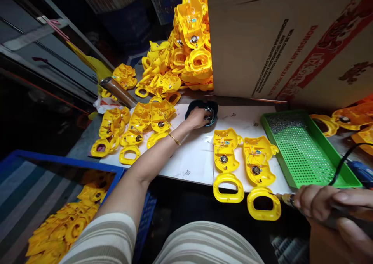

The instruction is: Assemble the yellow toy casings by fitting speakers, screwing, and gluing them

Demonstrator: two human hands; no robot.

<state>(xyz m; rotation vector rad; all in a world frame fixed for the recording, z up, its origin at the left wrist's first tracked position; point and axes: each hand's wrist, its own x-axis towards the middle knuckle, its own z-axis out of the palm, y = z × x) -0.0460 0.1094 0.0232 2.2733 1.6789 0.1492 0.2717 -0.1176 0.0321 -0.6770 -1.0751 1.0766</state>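
My left hand (198, 118) reaches into a dark bowl (190, 106) of small shiny metal pieces, apparently screws. Its fingers are bent down together, and what they pinch is hidden. At the lower right my right hand (323, 204) is wrapped round an electric screwdriver (287, 198), its tip beside a yellow handle-shaped loop (264, 213). That loop juts over the table edge, joined to a yellow plastic shell half (258, 161) with a round speaker and wires inside. A matching yellow shell (225, 149) lies open-side up to its left.
A green perforated tray (311, 155) holds small dark pieces at its far end. Yellow shells (151, 116) crowd the table's left side, with a heap (189, 42) behind. A large carton (262, 42) stands at the back. A blue crate (67, 161) is at lower left.
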